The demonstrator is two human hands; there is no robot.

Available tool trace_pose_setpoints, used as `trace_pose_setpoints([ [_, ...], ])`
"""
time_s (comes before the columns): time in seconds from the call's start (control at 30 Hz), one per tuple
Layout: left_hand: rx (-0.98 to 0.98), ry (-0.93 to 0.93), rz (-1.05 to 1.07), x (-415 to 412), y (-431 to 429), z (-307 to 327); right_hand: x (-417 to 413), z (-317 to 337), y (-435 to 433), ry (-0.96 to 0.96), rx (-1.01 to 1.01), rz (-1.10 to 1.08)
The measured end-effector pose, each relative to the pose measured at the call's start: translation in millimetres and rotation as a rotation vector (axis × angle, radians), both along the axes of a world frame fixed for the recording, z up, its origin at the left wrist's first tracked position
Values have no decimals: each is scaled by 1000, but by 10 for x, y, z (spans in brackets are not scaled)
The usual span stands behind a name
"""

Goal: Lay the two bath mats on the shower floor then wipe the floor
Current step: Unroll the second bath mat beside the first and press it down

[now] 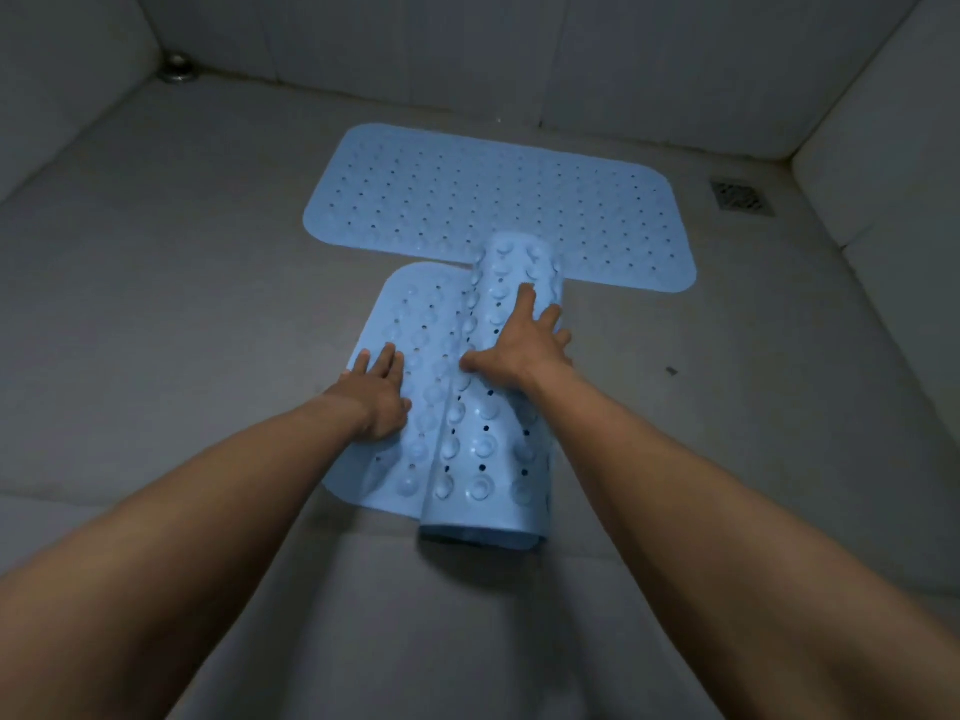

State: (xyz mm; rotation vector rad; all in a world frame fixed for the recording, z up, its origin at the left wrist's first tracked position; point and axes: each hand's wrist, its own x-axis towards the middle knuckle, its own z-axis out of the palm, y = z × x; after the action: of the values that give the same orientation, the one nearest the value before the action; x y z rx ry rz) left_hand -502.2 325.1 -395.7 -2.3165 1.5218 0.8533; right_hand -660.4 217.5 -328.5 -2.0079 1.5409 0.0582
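A light blue bath mat point(498, 200) with small holes lies flat on the grey shower floor point(182, 304), far from me, running left to right. A second blue bath mat point(415, 324) is half unrolled in front of it; its flat part lies to the left and its rolled part point(488, 459) with suction cups showing sits to the right, the roll's far end overlapping the first mat. My left hand point(376, 394) presses flat on the unrolled part, fingers apart. My right hand point(519, 345) rests spread on top of the roll.
A square floor drain point(740, 196) sits at the right near the wall. A round metal fitting point(176, 70) is in the far left corner. Light tiled walls enclose the floor at the back and both sides. A small dark speck point(671, 371) lies right of the mats.
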Motion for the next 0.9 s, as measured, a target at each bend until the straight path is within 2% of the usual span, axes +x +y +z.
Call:
trace_pose_setpoints([
  [0.1,-44,-38,95,-261,-117,47,-119,20,-40,-59,-14,7],
  [0.23,-296,21,22,-417,-193,-34,-283,-74,-95,-109,-26,16],
  [0.4,-308,-5,15,-376,-45,-302,-471,-64,-131,-65,-18,-35],
  [0.6,-274,-20,53,-385,-97,-271,-459,-92,-69,82,85,-79],
  [0.7,-257,-36,69,-381,-65,-263,-465,-125,46,140,48,-54],
  [0.77,-239,-35,90,-390,-44,-251,-509,-155,72,122,-36,-58],
  [0.9,-170,-53,163,-498,-79,-198,-675,-165,73,-80,-121,-101],
])
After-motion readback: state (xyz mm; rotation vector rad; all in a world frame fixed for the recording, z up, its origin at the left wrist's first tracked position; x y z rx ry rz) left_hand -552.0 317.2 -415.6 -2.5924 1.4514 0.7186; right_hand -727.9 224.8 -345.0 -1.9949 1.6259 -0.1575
